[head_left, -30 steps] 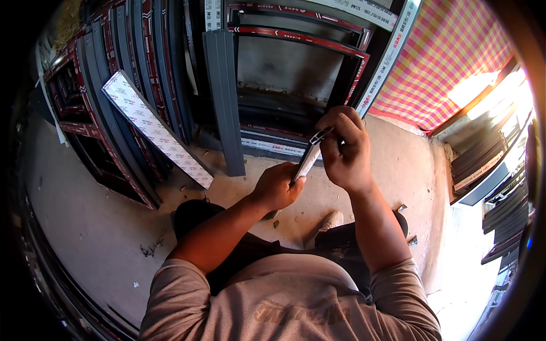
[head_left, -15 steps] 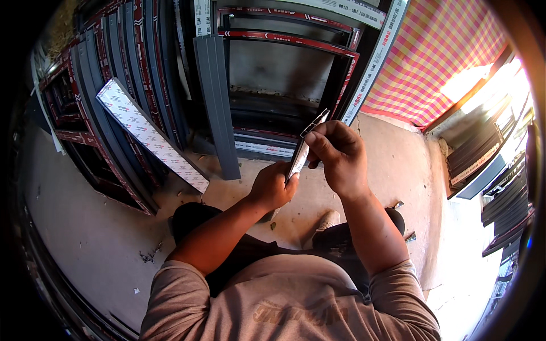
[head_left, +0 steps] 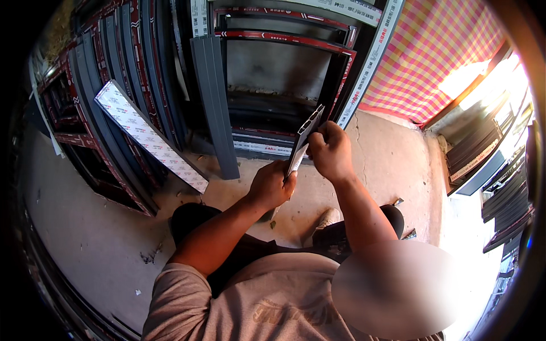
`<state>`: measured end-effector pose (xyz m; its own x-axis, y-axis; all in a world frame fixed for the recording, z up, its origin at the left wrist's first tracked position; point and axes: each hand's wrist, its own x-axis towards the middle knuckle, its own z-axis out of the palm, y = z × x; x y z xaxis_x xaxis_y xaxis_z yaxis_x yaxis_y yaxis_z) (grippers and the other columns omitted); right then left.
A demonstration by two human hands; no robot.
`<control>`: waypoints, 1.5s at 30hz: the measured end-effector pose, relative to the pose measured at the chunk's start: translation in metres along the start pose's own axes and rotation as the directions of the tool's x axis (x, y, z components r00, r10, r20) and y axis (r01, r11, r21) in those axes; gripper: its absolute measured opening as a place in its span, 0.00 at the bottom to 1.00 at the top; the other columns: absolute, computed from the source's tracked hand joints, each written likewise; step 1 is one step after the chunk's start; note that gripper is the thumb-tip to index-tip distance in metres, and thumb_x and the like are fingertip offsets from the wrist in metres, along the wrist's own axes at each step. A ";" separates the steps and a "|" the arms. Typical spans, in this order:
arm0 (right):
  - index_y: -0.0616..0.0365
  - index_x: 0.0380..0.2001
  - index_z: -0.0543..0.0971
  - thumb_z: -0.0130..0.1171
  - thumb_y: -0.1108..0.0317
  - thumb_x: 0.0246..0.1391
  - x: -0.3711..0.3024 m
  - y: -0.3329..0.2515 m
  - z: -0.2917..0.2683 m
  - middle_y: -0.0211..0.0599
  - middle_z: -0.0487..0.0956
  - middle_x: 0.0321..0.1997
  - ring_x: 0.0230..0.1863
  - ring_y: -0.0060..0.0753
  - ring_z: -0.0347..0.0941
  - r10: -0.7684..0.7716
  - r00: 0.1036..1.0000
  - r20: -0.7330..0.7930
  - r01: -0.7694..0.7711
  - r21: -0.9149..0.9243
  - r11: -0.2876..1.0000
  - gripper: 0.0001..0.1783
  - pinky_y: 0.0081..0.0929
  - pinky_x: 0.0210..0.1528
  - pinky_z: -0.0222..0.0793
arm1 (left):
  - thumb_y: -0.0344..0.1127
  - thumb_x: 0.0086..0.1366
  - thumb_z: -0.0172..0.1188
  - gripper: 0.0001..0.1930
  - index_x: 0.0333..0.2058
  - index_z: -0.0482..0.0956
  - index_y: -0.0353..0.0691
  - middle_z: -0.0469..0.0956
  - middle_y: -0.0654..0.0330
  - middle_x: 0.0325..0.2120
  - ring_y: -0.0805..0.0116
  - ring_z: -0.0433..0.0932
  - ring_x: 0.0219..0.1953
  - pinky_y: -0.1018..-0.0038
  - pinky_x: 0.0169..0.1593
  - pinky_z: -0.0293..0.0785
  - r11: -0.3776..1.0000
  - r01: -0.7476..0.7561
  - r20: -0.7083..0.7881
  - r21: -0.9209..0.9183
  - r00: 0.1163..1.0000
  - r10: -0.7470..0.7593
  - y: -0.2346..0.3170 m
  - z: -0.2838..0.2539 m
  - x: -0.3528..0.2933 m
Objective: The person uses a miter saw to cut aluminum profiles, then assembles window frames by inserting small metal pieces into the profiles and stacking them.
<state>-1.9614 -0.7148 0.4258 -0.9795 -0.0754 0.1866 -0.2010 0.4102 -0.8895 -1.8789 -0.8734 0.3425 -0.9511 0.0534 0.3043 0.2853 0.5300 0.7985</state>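
A dark metal profile [head_left: 301, 142] with a hollow, channelled end stands tilted in front of me, its right-hand face white with printing. My left hand [head_left: 272, 184] is closed round its middle, the thumb lying on the white face. My right hand [head_left: 331, 152] is closed beside the upper part of the profile, fingers curled in against the white face. Whatever those fingers pinch is hidden. The profile's lower end shows below my left hand, near my knees.
Ahead, dark window frames [head_left: 284, 37] with red tape lean beside an upright grey profile [head_left: 216, 108]. A white-filmed strip [head_left: 151, 136] leans at left against more frames. A checked curtain [head_left: 421, 62] hangs at right, near stacked profiles [head_left: 478, 142]. Small scraps lie on the floor [head_left: 102, 238].
My right hand has shifted slightly left, and its fingers have curled in more, leaving the profile's top end more exposed. My left hand keeps its hold. A pale blur now covers the lower right.
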 end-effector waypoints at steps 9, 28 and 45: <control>0.66 0.42 0.81 0.63 0.51 0.59 -0.013 0.183 0.001 0.66 0.84 0.46 0.53 0.67 0.81 0.356 0.926 0.123 -0.210 -0.616 0.759 0.24 0.55 0.55 0.77 | 0.37 0.64 0.67 0.10 0.40 0.86 0.37 0.85 0.46 0.35 0.42 0.85 0.38 0.57 0.43 0.81 0.996 -0.075 -0.052 -0.044 0.996 0.073 -0.005 0.017 0.001; 0.49 0.46 0.83 0.63 0.55 0.65 -0.043 0.106 0.009 0.42 0.86 0.46 0.49 0.46 0.82 0.147 0.893 0.425 -0.417 0.905 -0.086 0.13 0.41 0.58 0.72 | 0.49 0.61 0.78 0.44 0.68 0.62 0.42 0.76 0.59 0.48 0.70 0.79 0.43 0.68 0.47 0.79 0.796 -0.036 0.146 -0.605 0.977 0.156 -0.055 0.020 -0.010; 0.53 0.40 0.82 0.62 0.69 0.60 -0.057 0.083 -0.051 0.42 0.83 0.34 0.39 0.53 0.81 -0.507 0.835 0.214 0.550 -0.356 0.756 0.06 0.47 0.41 0.79 | 0.73 0.62 0.57 0.48 0.63 0.66 0.33 0.72 0.50 0.50 0.51 0.74 0.54 0.49 0.65 0.68 0.406 -0.423 -0.378 -0.810 0.906 0.191 0.063 -0.137 0.013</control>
<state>-1.9215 -0.6300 0.3626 -0.7179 -0.4654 0.5178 -0.6874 0.5917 -0.4212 -1.8575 -0.9550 0.4677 -0.7625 -0.1703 0.6241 0.6143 -0.4933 0.6159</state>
